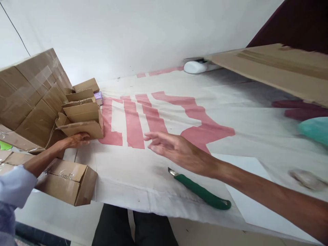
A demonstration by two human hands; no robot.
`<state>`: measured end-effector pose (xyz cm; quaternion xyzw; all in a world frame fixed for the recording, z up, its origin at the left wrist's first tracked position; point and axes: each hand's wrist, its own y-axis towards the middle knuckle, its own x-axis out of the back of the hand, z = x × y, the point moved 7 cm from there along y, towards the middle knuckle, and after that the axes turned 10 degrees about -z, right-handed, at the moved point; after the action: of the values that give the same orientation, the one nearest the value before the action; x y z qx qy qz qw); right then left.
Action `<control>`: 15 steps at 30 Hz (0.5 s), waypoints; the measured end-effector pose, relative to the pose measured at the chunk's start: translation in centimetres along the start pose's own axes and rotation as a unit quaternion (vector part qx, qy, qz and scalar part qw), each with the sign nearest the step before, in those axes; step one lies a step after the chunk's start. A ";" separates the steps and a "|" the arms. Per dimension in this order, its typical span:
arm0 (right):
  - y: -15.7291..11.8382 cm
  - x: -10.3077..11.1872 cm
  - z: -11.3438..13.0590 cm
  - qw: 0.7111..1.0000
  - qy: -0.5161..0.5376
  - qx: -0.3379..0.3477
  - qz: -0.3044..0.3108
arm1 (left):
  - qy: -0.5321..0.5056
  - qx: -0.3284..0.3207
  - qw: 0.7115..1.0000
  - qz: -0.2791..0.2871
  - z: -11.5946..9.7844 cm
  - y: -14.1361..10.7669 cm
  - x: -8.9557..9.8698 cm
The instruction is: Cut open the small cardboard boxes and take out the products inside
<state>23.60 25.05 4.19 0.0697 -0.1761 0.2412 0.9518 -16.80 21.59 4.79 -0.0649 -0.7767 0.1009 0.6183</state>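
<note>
My left hand reaches in from the left, its fingers at the lower edge of an open cardboard box with raised flaps. Whether it grips the box is hard to tell. Over the middle of the cloth-covered table hangs my right hand, slightly blurred, fingers apart, holding nothing. Just below my right forearm lies a green-handled cutter, its metal tip pointing up and left. A white sheet lies partly under the same forearm.
A large carton stands at the left, with a taped box before it. Behind the open boxes is a small purple box. A white bottle lies at the back. A cardboard sheet and teal object are at the right.
</note>
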 end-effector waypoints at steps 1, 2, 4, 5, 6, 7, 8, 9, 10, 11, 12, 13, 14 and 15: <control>-1.5 1.0 -1.0 1.000 -0.005 -0.019 -0.010 | -0.008 0.010 1.000 -0.011 0.5 1.4 0.5; -2.8 2.2 -2.1 0.999 -0.005 -0.035 -0.027 | -0.016 0.022 0.999 -0.017 1.0 2.6 0.9; -5.0 4.4 -4.6 0.996 0.004 -0.062 -0.070 | -0.034 0.058 0.998 -0.015 2.1 4.9 1.4; -6.0 5.4 -5.9 0.993 0.008 -0.076 -0.090 | -0.045 0.083 0.996 -0.009 2.7 5.7 1.6; -6.8 6.2 -7.1 0.990 0.009 -0.091 -0.105 | -0.054 0.111 0.992 -0.003 3.3 6.4 1.7; -7.7 6.9 -8.2 0.988 0.006 -0.106 -0.115 | -0.062 0.140 0.988 0.002 3.9 7.0 1.8; -8.5 7.4 -9.1 0.985 0.002 -0.118 -0.124 | -0.068 0.166 0.984 0.004 4.4 7.4 2.0; -9.2 7.8 -9.9 0.983 -0.002 -0.126 -0.131 | -0.071 0.189 0.979 0.003 4.8 7.6 2.1; -9.9 8.1 -10.3 0.982 -0.006 -0.128 -0.139 | -0.072 0.208 0.975 0.000 5.2 7.9 2.3; -10.6 8.3 -10.6 0.980 -0.008 -0.128 -0.151 | -0.071 0.223 0.972 -0.004 5.4 8.1 2.4; -11.2 8.4 -10.8 0.979 -0.013 -0.126 -0.162 | -0.070 0.234 0.970 -0.008 5.6 8.2 2.6; -11.7 8.4 -10.9 0.977 -0.021 -0.125 -0.169 | -0.069 0.241 0.968 -0.012 5.8 8.4 2.7; -12.2 8.2 -10.9 0.977 -0.036 -0.123 -0.170 | -0.069 0.246 0.967 -0.015 5.9 8.6 2.8; -12.6 7.9 -10.9 0.977 -0.056 -0.120 -0.166 | -0.069 0.248 0.966 -0.019 5.9 8.8 2.9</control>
<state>39.49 19.80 -3.63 -0.0028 -0.2430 0.0525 0.9686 -23.44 30.28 4.14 0.1125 -0.7695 0.2824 0.5617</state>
